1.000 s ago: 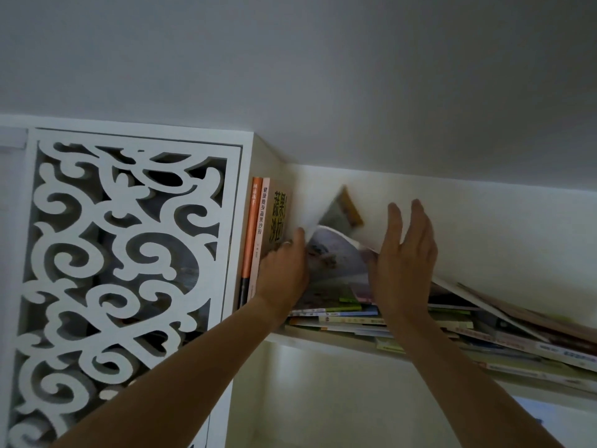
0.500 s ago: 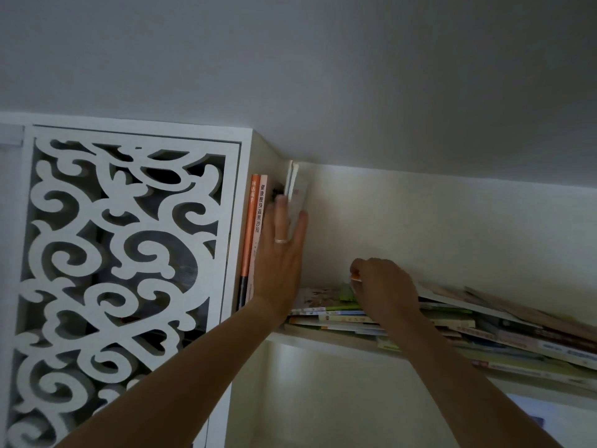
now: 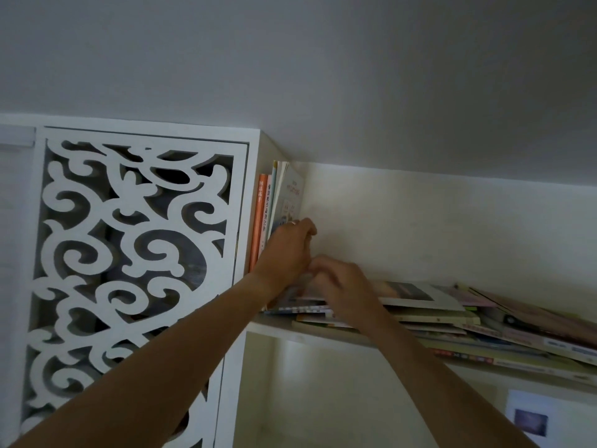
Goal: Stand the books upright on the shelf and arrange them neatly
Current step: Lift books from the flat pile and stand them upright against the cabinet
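Several books stand upright [image 3: 262, 215] at the left end of the white shelf [image 3: 323, 333]; the rightmost, a thin pale picture book [image 3: 290, 195], leans slightly right. My left hand [image 3: 286, 250] rests against that book's lower part with curled fingers, holding it up. A messy pile of flat books [image 3: 452, 321] covers the shelf to the right. My right hand [image 3: 342, 286] lies on the pile's left end, fingers curled at the edge of the top book [image 3: 410, 294]; whether it grips it I cannot tell.
A white fretwork panel [image 3: 135, 253] closes the cabinet to the left of the shelf. The ceiling hangs close above the upright books. A lower compartment [image 3: 307, 399] opens under the shelf, with a small picture [image 3: 531, 421] at the lower right.
The thin book went from lifted and tilted to upright at the left. My left hand slid down from flat against it, fingers curling. My right hand moved left along the pile.
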